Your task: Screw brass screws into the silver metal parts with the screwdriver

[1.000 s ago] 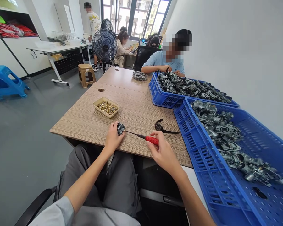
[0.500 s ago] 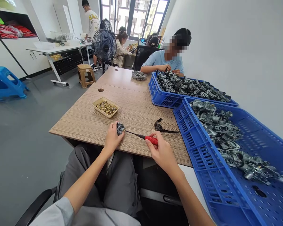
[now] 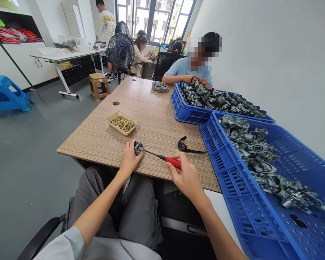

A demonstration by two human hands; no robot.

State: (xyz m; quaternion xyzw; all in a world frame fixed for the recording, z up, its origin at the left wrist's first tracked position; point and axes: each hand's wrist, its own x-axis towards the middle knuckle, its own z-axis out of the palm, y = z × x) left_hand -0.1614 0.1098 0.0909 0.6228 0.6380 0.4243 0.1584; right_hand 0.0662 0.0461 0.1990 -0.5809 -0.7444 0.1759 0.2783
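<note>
My left hand [image 3: 129, 157] is closed around a small grey metal casting [image 3: 138, 147] near the front edge of the wood-grain table [image 3: 92, 133]. In my right hand [image 3: 186, 176] is a screwdriver [image 3: 172, 161] with a red handle and a thin dark shaft. Its tip meets the right side of the casting, where a small brass-coloured spot shows; the exact contact is too small to make out. Beyond my left hand stands a cream tray [image 3: 110, 124] holding many brass-coloured screws. A black wristwatch [image 3: 182, 145] lies on the table past my right hand.
At my right, a blue crate [image 3: 230, 180] holds grey metal castings [image 3: 257, 148]. A second blue crate [image 3: 186, 115], heaped with parts, stands behind it. Across the table sits a co-worker in light blue [image 3: 178, 68], near a bundle of small metal parts [image 3: 160, 86].
My hands, the casting and the screwdriver hold almost the same pose; the screwdriver handle has shifted very slightly. The co-worker's hands across the table have moved a little.
</note>
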